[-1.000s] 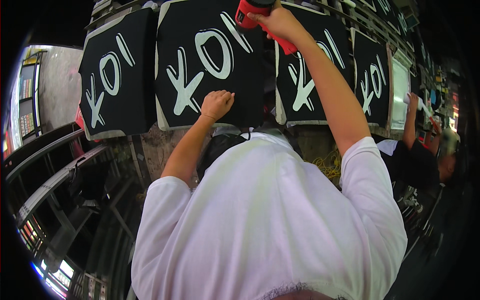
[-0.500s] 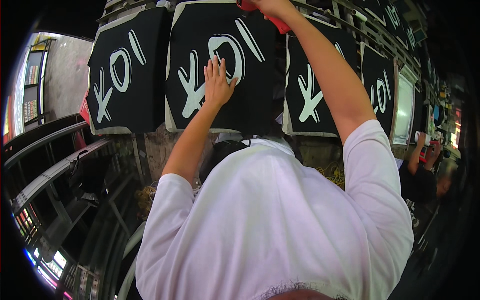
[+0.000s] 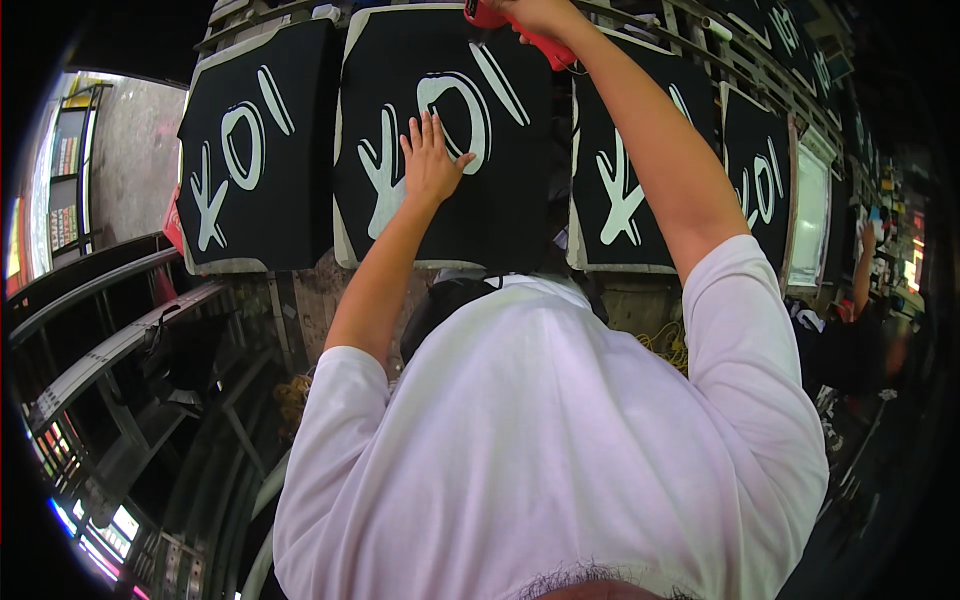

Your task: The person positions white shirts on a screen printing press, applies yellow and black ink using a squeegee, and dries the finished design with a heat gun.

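Note:
A black cloth panel (image 3: 500, 200) with large white printed strokes lies flat on a pale-edged board in front of me. My left hand (image 3: 433, 165) rests on it with fingers spread, palm down over the white print. My right hand (image 3: 545, 18) reaches to the panel's far edge, its fingers wrapped round a red handheld tool (image 3: 545, 48). The tool's front end is partly cut off by the upper edge, so its exact kind does not show. Its body hangs over the panel's far right corner.
Similar printed panels lie to the left (image 3: 265, 190) and right (image 3: 640, 110) along a metal rack (image 3: 700, 45). A lit pale screen frame (image 3: 808, 220) stands further right. Another person's arm (image 3: 864, 265) shows at the far right. Metal rails (image 3: 120, 335) run at left; yellow cord (image 3: 665, 345) lies below.
The red tool has come slightly lower into view and a little left. My left hand has shifted slightly on the cloth. At far right the other person's arm has moved up.

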`<state>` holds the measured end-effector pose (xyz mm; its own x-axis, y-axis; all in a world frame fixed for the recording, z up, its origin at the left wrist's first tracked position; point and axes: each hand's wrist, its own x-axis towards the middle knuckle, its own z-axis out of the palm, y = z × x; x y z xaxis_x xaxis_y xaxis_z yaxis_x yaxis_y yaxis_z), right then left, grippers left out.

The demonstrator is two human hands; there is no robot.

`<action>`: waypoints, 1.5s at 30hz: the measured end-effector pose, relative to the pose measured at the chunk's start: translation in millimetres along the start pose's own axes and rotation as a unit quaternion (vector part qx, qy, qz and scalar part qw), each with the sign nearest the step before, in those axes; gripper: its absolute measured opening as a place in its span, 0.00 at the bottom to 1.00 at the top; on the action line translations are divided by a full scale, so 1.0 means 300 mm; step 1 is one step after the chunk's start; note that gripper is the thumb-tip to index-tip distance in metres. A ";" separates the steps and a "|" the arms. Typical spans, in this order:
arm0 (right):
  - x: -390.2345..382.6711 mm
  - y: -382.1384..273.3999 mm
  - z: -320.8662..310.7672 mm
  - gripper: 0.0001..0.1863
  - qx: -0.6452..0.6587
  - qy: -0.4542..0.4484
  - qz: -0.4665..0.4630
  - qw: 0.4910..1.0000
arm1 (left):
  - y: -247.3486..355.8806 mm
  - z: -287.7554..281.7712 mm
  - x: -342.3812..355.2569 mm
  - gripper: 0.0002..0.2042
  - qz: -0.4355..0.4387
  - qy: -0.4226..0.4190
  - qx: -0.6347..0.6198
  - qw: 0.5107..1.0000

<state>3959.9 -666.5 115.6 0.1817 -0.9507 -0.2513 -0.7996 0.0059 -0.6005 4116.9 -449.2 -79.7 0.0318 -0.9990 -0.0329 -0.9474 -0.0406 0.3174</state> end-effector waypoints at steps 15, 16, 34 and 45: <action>-0.145 0.120 -0.032 0.45 -0.040 -0.088 -0.032 0.995 | -0.060 -0.034 -0.039 0.43 -0.010 0.007 -0.072 0.997; -0.154 0.129 -0.017 0.45 -0.039 -0.086 -0.031 0.995 | -0.061 -0.035 -0.046 0.43 -0.007 0.007 -0.071 0.997; -0.428 0.181 -0.075 0.48 -0.007 -0.062 0.010 0.998 | 0.067 -0.005 -0.284 0.33 0.094 0.057 -0.095 0.989; -0.610 0.262 -0.108 0.43 0.058 0.034 0.036 0.997 | 0.646 -0.020 -0.279 0.33 0.263 -0.295 -0.297 0.870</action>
<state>3845.2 -502.2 139.1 0.0830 -0.9655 -0.2470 -0.7373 0.1073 -0.6670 3932.7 -373.5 -9.7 -0.6898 -0.7060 -0.1602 -0.4457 0.2397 0.8625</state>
